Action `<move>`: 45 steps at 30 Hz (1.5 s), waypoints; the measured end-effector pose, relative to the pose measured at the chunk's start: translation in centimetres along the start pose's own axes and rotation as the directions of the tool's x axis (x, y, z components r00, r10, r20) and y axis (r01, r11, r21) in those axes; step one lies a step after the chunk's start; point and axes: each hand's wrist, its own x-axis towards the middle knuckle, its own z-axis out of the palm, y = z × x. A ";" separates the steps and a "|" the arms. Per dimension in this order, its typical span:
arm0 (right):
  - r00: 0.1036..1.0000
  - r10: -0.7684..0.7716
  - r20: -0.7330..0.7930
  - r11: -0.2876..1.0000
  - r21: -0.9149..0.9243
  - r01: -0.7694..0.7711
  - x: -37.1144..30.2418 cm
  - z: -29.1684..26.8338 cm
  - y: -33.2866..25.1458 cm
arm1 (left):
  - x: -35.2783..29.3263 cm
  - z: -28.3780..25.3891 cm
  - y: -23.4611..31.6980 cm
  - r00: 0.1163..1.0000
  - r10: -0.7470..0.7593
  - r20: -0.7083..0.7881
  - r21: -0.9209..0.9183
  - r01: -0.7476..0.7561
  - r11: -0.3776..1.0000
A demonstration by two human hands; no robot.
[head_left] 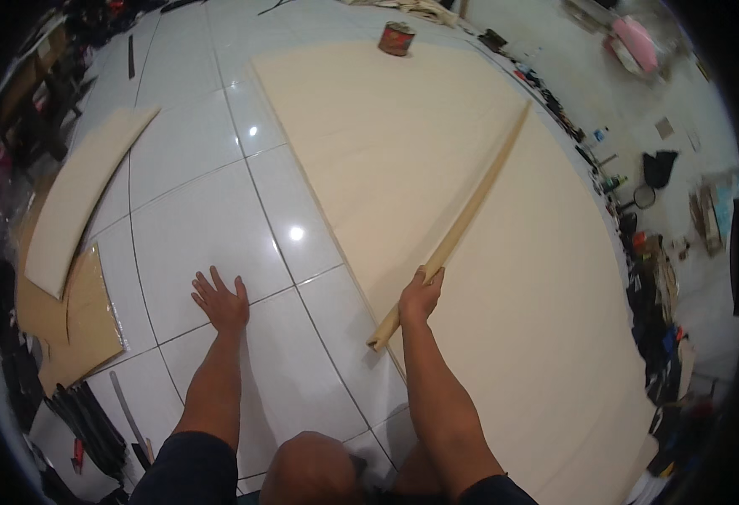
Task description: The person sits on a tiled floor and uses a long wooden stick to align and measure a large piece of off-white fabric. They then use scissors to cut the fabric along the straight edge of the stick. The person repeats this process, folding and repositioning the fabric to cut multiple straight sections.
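Observation:
A long tan roll or tube (477, 195) lies slantwise over a wide cream sheet (369, 143) spread on the floor. My right hand (421, 295) grips it near its close end, which sticks out past the sheet's left edge over the tiles. Whether the roll is cardboard or rolled cloth I cannot tell. My left hand (221, 300) is held flat on the white tiles, or just above them, with its fingers spread and nothing in it. A red can (396, 39) stands at the sheet's far edge.
To the left lie a curved cream panel (83, 198) and brown card pieces (91, 316). Black folded material (91, 429) and a red cutter-like tool (78, 455) sit at the lower left. Assorted clutter lines the right wall, with a round hand-held mirror or magnifier (644, 197).

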 end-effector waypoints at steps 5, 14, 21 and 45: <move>0.978 0.152 0.140 0.945 -0.312 -0.102 2.4 3.0 0.6 | -0.7 -0.8 2.0 0.999 -0.002 0.055 -0.033 0.003 0.999; 0.986 0.148 -0.071 0.888 -0.430 -0.164 13.6 5.8 -3.8 | 0.2 0.1 1.2 0.995 0.015 0.097 0.033 -0.018 0.999; 0.989 0.135 0.053 0.888 -0.449 -0.097 22.6 8.9 -3.9 | 10.3 4.4 1.9 0.996 0.017 0.093 -0.137 -0.004 0.991; 0.973 0.077 0.219 0.781 -0.619 0.077 39.0 48.5 -34.5 | 24.8 6.9 14.6 0.995 0.091 0.044 0.062 -0.094 0.994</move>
